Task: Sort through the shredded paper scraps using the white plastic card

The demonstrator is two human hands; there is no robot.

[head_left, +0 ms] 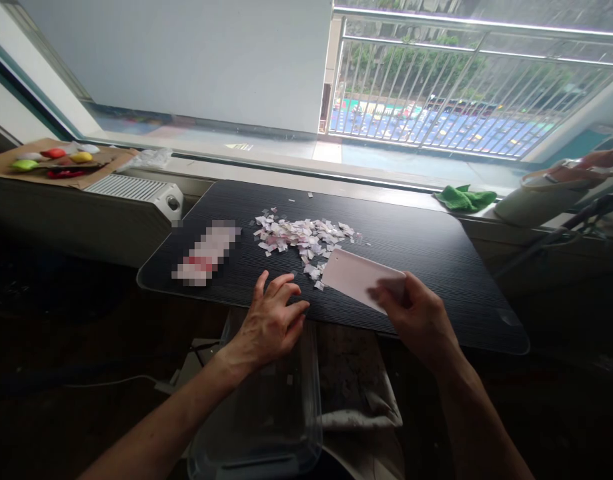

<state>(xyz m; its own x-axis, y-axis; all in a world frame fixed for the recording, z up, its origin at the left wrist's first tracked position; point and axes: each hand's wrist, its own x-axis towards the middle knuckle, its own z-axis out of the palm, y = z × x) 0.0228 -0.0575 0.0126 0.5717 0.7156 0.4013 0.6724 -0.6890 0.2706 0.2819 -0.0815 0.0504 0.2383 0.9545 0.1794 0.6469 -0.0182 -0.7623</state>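
Your right hand has its grip clamped on a pale card, thumb on the upper face near the card's right end; the card is tilted over the desk, its far left corner, marked by a small dark hole, just beside the paper scraps; whether it touches them you cannot tell from this view. Your left hand is at the near edge of the desk, back of the hand up, its grip apart with the fingers loosely bent and spread; you show nothing held in it; it is nearest to the front of the scraps. Those scraps, small and whitish with some pinkish bits, lie in a loose heap across the middle of the desk, a few strays behind it; to their left lies a blurred-out strip, pale with a red patch, its details hidden. Below your left forearm and the desk's front edge sits a clear plastic bin; a green cloth lies by the window at the far right, and a ribbed white radiator stands beyond the desk's left end.
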